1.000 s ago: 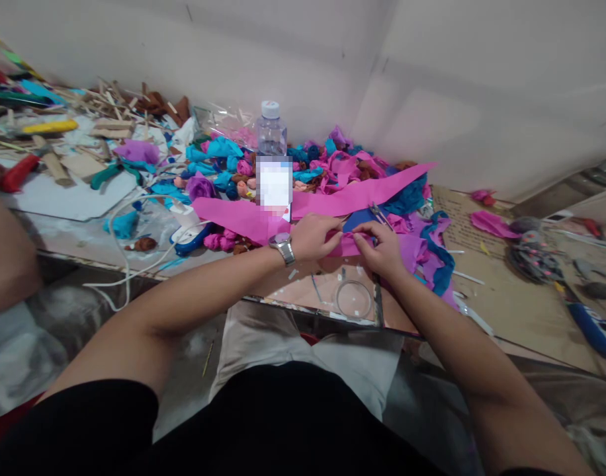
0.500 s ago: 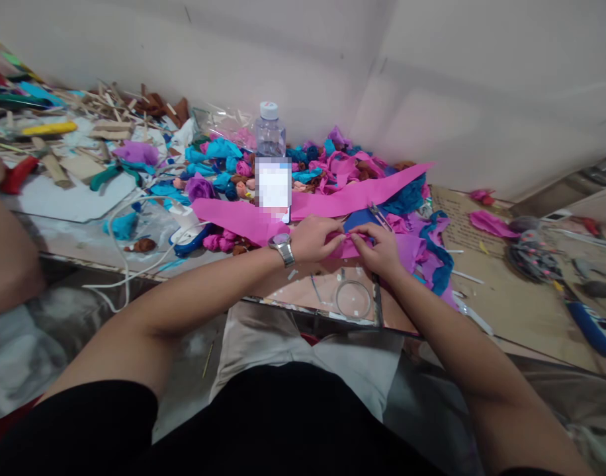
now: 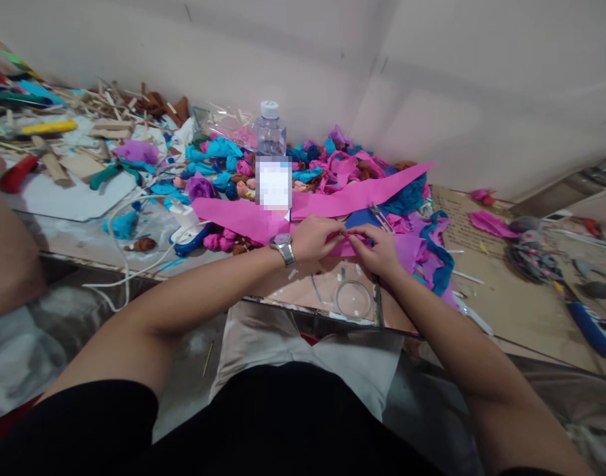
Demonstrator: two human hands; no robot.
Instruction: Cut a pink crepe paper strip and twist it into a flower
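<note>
Both of my hands meet in front of me, pinching the edge of a pink crepe paper strip (image 3: 343, 248). My left hand (image 3: 317, 239), with a metal watch (image 3: 283, 249) on its wrist, holds the paper between thumb and fingertips. From the other side, my right hand (image 3: 376, 248) grips it the same way, thumb tips close together. Part of the strip is hidden behind the fingers. More pink crepe paper (image 3: 238, 218) stretches leftward behind my left hand, and another long pink piece (image 3: 360, 196) lies beyond the hands. Scissors (image 3: 381, 217) lie just behind my right hand.
A clear bottle (image 3: 270, 135) and a blurred-out phone (image 3: 274, 185) stand behind my hands among crumpled coloured paper. A tape ring (image 3: 352, 299) lies near the table edge. To the left are a white cable (image 3: 127, 251), pliers (image 3: 115, 173) and another person's arm (image 3: 10, 244).
Both hands stay in almost the same place on the pink paper. My fingers shift slightly, and the right fingertips have moved a little toward the left hand.
</note>
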